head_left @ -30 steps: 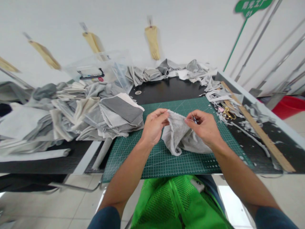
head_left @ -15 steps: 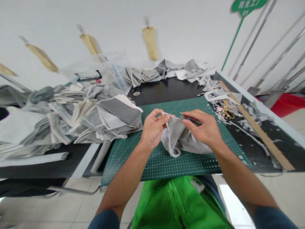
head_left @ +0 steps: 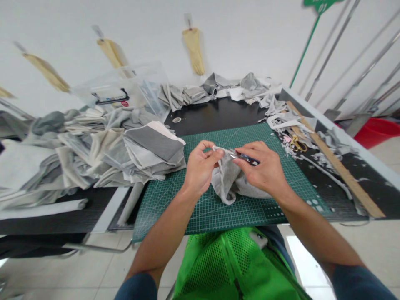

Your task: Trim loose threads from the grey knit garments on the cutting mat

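Our left hand (head_left: 200,168) pinches grey cloth (head_left: 228,177) over green mat (head_left: 200,218); our right hand (head_left: 265,168) grips dark-handled tool (head_left: 250,159), now more exposed, metal tip at cloth's edge, bringing edge within reach. Scissors (head_left: 298,144) lie at two o'clock from cloth.

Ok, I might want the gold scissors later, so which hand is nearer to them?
Right. The right hand is a little left of the gold scissors; the left hand is farther left, beyond the right hand.
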A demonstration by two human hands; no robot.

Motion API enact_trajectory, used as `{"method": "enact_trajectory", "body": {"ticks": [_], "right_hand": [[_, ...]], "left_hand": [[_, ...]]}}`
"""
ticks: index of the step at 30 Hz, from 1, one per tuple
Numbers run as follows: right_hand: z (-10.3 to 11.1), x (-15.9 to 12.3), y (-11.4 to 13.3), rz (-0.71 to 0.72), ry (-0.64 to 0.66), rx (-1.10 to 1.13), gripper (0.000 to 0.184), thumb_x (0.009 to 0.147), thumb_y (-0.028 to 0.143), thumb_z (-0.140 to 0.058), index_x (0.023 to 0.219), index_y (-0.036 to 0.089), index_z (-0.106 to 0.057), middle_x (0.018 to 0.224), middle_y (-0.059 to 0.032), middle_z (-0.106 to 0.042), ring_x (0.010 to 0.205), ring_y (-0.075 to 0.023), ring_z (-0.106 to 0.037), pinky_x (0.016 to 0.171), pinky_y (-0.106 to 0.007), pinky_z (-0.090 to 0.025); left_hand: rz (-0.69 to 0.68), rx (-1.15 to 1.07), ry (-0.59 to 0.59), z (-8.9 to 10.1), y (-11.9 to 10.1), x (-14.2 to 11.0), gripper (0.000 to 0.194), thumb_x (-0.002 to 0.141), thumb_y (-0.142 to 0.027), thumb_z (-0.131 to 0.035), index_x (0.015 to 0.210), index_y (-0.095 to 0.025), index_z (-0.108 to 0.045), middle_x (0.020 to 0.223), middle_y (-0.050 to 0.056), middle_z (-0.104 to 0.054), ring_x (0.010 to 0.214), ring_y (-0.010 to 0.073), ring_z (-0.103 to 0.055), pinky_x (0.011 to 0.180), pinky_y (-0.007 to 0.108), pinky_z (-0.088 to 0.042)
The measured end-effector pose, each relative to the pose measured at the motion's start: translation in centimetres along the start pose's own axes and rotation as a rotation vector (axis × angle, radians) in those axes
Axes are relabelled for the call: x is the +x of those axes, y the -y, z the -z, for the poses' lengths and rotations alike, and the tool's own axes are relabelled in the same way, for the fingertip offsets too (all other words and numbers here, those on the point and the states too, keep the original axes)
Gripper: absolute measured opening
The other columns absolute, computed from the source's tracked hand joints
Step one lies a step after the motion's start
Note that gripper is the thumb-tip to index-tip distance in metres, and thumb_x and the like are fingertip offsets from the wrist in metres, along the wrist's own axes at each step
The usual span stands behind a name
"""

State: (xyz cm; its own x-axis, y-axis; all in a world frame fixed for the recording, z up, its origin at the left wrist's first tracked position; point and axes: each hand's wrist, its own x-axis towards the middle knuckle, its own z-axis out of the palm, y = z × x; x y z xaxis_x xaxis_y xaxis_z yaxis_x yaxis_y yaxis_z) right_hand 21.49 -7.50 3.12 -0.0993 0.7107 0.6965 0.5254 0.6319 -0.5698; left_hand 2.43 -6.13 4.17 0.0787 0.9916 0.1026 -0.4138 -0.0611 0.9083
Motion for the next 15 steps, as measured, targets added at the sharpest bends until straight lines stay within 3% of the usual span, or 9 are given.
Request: {"method": "enact_trajectory", "body": {"ticks": [15], "right_hand": [[0.13,-0.02,0.24,-0.056,0.006,0.031,0.016,0.093,0.034,-0.080,0.106,0.029,-0.087,0.102,-0.0062,-0.081,0.099,-0.0275,-0.072,0.092,-0.047,-0.059]], "left_hand": [[-0.023,0.025,0.009,-0.05,0.16,-0.21,0.048,0.074,-0.035,-0.098,0.094,-0.021,-0.057,0.076,-0.003,-0.072,0.064,0.0113,-0.066,0.064,0.024,-0.053]]}}
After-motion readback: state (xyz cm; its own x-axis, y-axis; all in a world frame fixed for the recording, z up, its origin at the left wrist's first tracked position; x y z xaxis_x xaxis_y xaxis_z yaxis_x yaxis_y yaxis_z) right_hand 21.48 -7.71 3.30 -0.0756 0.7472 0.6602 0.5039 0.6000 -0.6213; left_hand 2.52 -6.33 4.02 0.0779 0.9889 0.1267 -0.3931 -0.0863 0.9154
